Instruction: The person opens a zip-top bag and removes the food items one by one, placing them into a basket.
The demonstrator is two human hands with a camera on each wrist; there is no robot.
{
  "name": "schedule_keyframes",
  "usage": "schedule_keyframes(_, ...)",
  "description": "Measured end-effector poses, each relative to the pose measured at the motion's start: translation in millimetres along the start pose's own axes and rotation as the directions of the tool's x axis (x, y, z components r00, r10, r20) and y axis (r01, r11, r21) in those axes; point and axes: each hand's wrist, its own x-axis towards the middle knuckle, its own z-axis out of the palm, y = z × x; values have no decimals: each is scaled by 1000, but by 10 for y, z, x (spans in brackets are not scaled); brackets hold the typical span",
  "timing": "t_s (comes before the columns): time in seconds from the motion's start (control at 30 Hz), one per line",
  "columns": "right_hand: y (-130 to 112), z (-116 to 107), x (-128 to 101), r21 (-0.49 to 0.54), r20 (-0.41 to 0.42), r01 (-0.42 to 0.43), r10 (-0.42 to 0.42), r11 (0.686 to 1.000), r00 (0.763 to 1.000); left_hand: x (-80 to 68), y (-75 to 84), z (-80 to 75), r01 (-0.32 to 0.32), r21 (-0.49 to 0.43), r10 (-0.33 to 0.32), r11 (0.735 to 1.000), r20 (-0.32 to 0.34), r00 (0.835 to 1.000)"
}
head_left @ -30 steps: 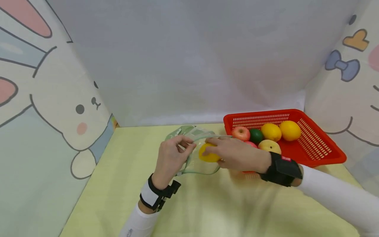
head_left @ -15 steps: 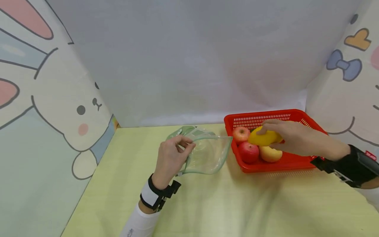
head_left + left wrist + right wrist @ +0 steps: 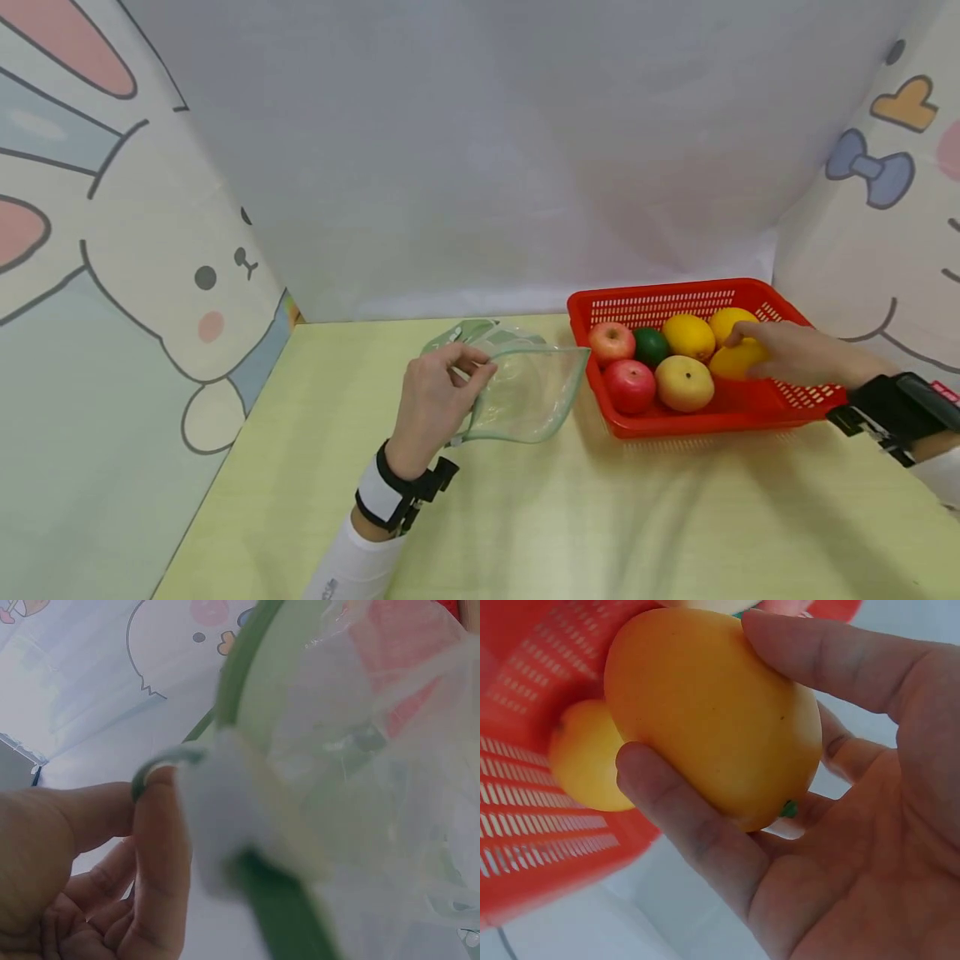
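Note:
My left hand [image 3: 438,400] pinches the green-edged rim of a clear plastic bag [image 3: 536,400], which lies on the table with its mouth spread toward the right. In the left wrist view, thumb and forefinger grip a small green loop beside a blurred white piece on the rim. My right hand [image 3: 795,354] holds a yellow mango [image 3: 712,712] over the right part of the red basket [image 3: 652,429]. Its fingers and thumb curl round the mango, and a small green stem end faces the palm.
In the basket lie a pinkish apple [image 3: 612,342], a red round fruit [image 3: 630,386], a dark green fruit [image 3: 650,346], a pale yellow pear-like fruit [image 3: 685,383] and two yellow lemon-like fruits, one the front-left lemon [image 3: 688,336]. A grey wall [image 3: 480,167] stands behind the table.
My right hand has carried the mango from the bag's mouth rightward to the basket's right part. My left hand keeps its grip on the bag, which has hardly moved.

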Motion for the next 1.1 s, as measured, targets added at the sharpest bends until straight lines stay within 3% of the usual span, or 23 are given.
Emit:
schedule_keyframes(0.37, 139, 276, 163, 57, -26, -21, 22, 998, 999, -1, -12, 5, 13, -4, -13, 1000, 15, 1000)
schedule_keyframes(0.6, 132, 318, 234, 69, 107, -65, 57, 995, 993, -1, -8, 7, -9, 15, 9, 1000, 6, 1000)
schedule_keyframes(0.7, 134, 332, 258, 54, 124, -47, 40, 997, 991, -3, -8, 8, -13, 25, 13, 1000, 5, 1000)
schedule_keyframes(0.83, 95, 292, 224, 12, 76, -47, 46, 999, 996, -2, -8, 12, -15, 25, 15, 1000, 1, 1000)
schedule_keyframes(0.93, -16, 229, 176, -35, -6, -52, 51, 998, 999, -1, -3, 14, -17, 19, 17, 1000, -6, 1000)
schedule_keyframes(1.1, -515, 127, 127, -65, -198, 1, -14, 998, 980, -5, -10, 9, -18, 3, 18, 1000, -32, 999)
